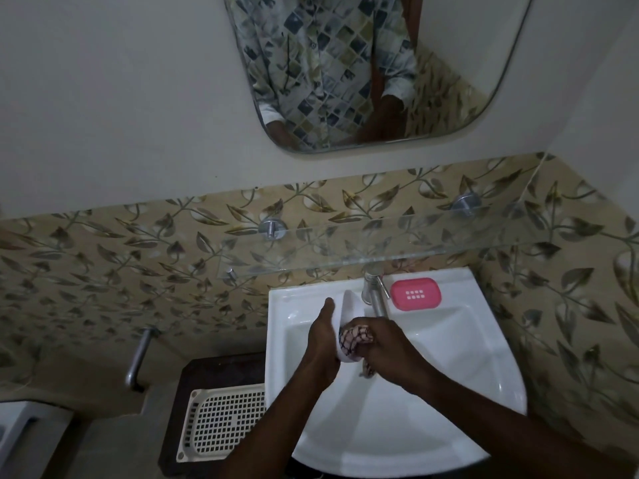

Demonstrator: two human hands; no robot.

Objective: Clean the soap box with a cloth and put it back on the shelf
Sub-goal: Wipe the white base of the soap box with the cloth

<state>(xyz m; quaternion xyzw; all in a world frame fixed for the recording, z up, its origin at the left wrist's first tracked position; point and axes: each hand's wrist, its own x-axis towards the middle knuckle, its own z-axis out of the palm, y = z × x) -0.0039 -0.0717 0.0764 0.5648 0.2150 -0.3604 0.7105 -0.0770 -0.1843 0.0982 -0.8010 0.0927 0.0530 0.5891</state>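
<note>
White plastic soap box [351, 307], curved, sits gripped in the left hand [323, 335] over a glossy sink [484, 368]. Right hand [383, 344] clutches a patterned cloth [356, 335] against it.

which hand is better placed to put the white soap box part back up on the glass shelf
Left, probably: the left hand already holds the white soap box part, while the right hand has the cloth.

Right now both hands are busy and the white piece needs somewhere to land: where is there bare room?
The glass shelf looks bare between its two metal mounts. The sink rim's back-left corner is free, and so is the basin's right half. The back right is crowded: the pink tray sits beside the tap.
</note>
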